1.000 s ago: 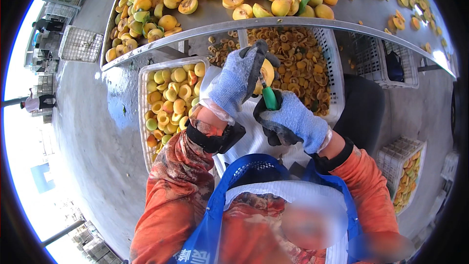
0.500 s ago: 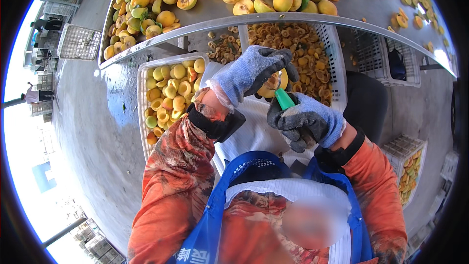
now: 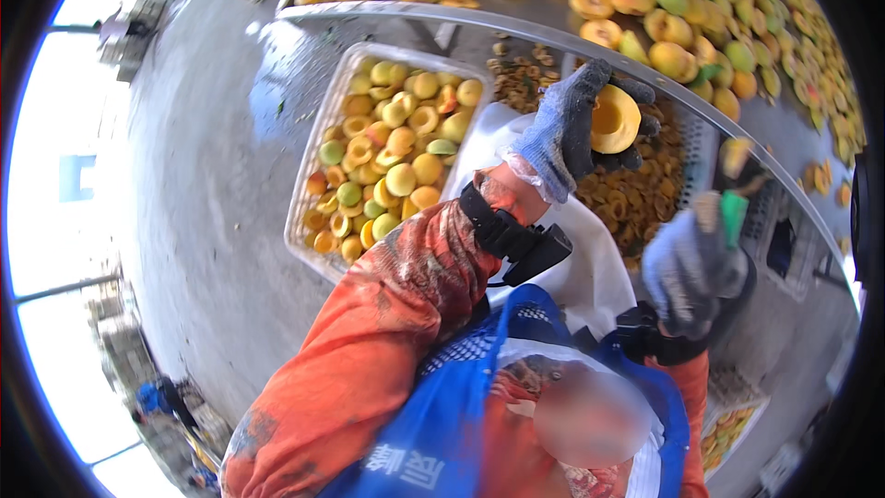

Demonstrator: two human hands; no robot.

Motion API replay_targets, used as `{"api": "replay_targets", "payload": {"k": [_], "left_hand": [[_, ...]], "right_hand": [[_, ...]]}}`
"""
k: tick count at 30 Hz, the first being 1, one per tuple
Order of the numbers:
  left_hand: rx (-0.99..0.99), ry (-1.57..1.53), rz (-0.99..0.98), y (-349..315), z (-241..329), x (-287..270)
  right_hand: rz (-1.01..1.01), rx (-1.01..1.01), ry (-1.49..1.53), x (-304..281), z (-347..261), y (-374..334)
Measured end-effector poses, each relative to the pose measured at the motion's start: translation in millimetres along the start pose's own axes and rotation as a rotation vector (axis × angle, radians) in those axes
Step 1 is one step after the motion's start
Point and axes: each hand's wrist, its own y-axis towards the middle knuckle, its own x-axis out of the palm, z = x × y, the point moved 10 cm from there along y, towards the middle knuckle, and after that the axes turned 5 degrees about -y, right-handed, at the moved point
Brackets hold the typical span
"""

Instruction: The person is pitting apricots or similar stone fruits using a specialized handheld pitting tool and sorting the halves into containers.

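Observation:
My left hand (image 3: 567,129), in a grey-blue knit glove, is raised over the crates and holds a halved yellow peach (image 3: 615,118), cut face up with its hollow showing. Lower right, my right hand (image 3: 690,269), gloved the same and blurred by motion, grips a tool with a green handle (image 3: 734,215); its working end cannot be made out. A blurred yellow piece (image 3: 735,155) shows just above that handle. The two hands are apart, with the right one below and to the right of the peach half.
A white crate (image 3: 318,161) to the left holds several peach halves. Under my hands another crate (image 3: 701,143) holds brownish pits and scraps. A metal table (image 3: 516,29) across the top is piled with whole peaches. Grey concrete floor lies at left.
My hands, together over a peach with the tool a second ago, have parted. The left rose with a peach half; the right dropped down and right with the tool.

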Motion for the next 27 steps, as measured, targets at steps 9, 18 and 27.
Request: {"api": "replay_targets", "payload": {"k": [9,18,27], "left_hand": [[0.386,0.755,0.978,-193,180,-326],[-0.143,1.798,1.239,-226,142,-428],[0.308,0.976,0.693,-68,227,-159]], "right_hand": [[0.960,0.243,-0.486,-102,-12,-93],[1.302,0.428,-0.741,-117,-23,-118],[1.174,0.495,-0.746,-117,-23,-102]]}}
